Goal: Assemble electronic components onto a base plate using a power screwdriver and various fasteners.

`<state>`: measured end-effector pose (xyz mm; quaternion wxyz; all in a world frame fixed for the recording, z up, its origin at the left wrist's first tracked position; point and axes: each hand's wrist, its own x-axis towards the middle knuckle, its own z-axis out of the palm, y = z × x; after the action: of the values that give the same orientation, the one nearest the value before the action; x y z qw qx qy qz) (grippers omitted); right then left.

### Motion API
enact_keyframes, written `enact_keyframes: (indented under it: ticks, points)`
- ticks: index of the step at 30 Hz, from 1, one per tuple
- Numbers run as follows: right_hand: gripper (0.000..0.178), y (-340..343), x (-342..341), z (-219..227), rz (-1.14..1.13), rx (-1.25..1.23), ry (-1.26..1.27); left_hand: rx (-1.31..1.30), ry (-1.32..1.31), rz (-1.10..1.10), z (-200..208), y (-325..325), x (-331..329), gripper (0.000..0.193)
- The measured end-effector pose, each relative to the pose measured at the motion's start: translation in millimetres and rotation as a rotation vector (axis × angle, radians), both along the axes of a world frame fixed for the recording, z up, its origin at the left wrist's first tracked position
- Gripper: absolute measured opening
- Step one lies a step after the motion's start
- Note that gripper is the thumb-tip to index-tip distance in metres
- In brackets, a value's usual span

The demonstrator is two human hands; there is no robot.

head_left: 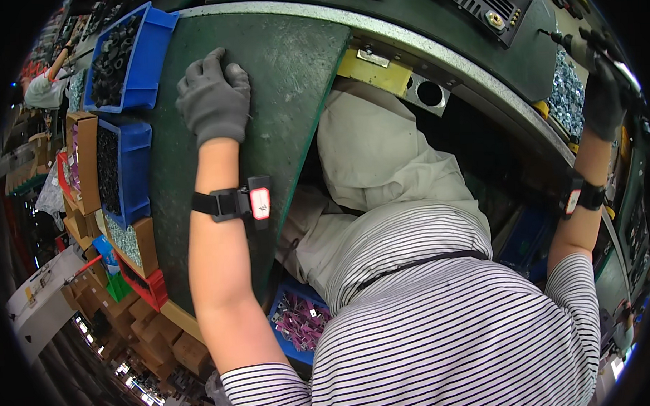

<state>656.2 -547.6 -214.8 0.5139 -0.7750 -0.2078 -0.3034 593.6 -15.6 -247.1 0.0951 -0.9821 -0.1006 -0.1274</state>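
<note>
My left hand [215, 99], in a grey glove, is over the green work surface [292, 75], near the blue bins. Its fingers are curled in and their tips are hidden, so I cannot make out whether anything is in them. At the far right, my right hand [603, 100], in a dark glove, is wrapped round a power screwdriver [579, 49] whose thin bit points left. The screwdriver is above a heap of small silvery metal parts [566, 94]. A black slotted metal housing [486, 11] with a brass fitting lies left of the screwdriver.
Blue bins of black parts [149, 80] [134, 170], a cardboard box of silvery pieces [146, 245] and a red bin [156, 287] line the left edge. A metal rail [434, 42] crosses ahead. A blue bin of purple parts [300, 318] is beside my lap. Another person's arm [59, 63] shows far left.
</note>
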Motion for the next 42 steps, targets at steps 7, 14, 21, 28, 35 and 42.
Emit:
enact_keyframes:
  ticks: [7,14,21,28,35,42]
  points:
    - [0.031,30.9,-36.6,-11.0,-0.110,-0.176,-0.015,-0.082,-0.088,0.015,-5.7,4.2,-0.2,0.035]
    - [0.040,43.6,-57.0,-25.4,-0.045,-0.048,0.053,-0.114,-0.158,-0.012,-5.5,3.3,-2.6,0.030]
    - [0.040,54.1,-59.1,-22.7,0.028,0.035,0.077,-0.120,-0.186,-0.008,-6.1,3.7,-5.0,0.032]
    - [0.036,26.5,-51.0,-41.1,0.081,0.565,0.240,-0.143,-0.209,-0.027,-12.8,10.6,-2.9,0.030]
    - [0.044,-23.5,-40.9,-55.7,0.294,0.922,0.262,-0.203,-0.287,-0.095,-11.5,7.6,-4.7,0.020]
    - [0.043,-19.4,-38.8,-52.6,0.231,0.988,0.225,-0.180,-0.310,-0.142,-7.0,0.6,-6.9,0.017]
